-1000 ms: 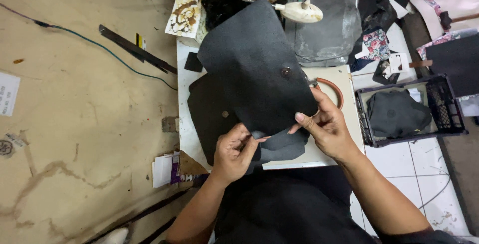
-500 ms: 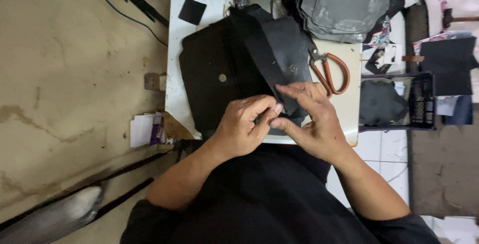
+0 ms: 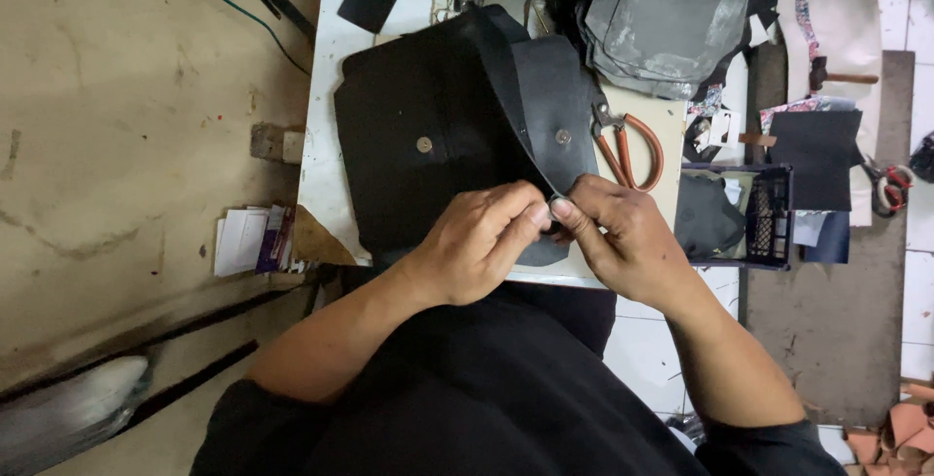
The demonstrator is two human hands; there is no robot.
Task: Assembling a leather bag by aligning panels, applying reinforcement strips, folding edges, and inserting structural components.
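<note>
Hands: my left hand [image 3: 477,247] and right hand [image 3: 623,238] meet at the near edge of the work, thumbs and forefingers pressed together.
Grip: both pinch the lower end of the black leather flap [image 3: 553,97]; fingertips of the two hands touch each other there.
Workpiece: black leather bag panel [image 3: 418,155] lies flat on the white table [image 3: 321,145], its near edge at the table's front, right under my left hand.
Flap: narrower dark piece, folded over the panel's right side, running from the far end down to my fingers.
Snaps: one metal snap stud [image 3: 424,144] shows on the panel, a second snap [image 3: 562,136] on the flap; they sit well apart.
Scissors: orange-handled scissors [image 3: 628,145] lie on the table just beside the flap's right edge, untouched.
Far end: stack of grey leather pieces [image 3: 662,29] beyond the scissors; small black square scrap [image 3: 367,3] near the table's left far corner.
Right side: black plastic crate [image 3: 769,218] with dark leather inside, standing off the table's right edge.
Left side: bundle of paper cards [image 3: 251,240] by the table's near left corner, on the bare floor [image 3: 126,126].
</note>
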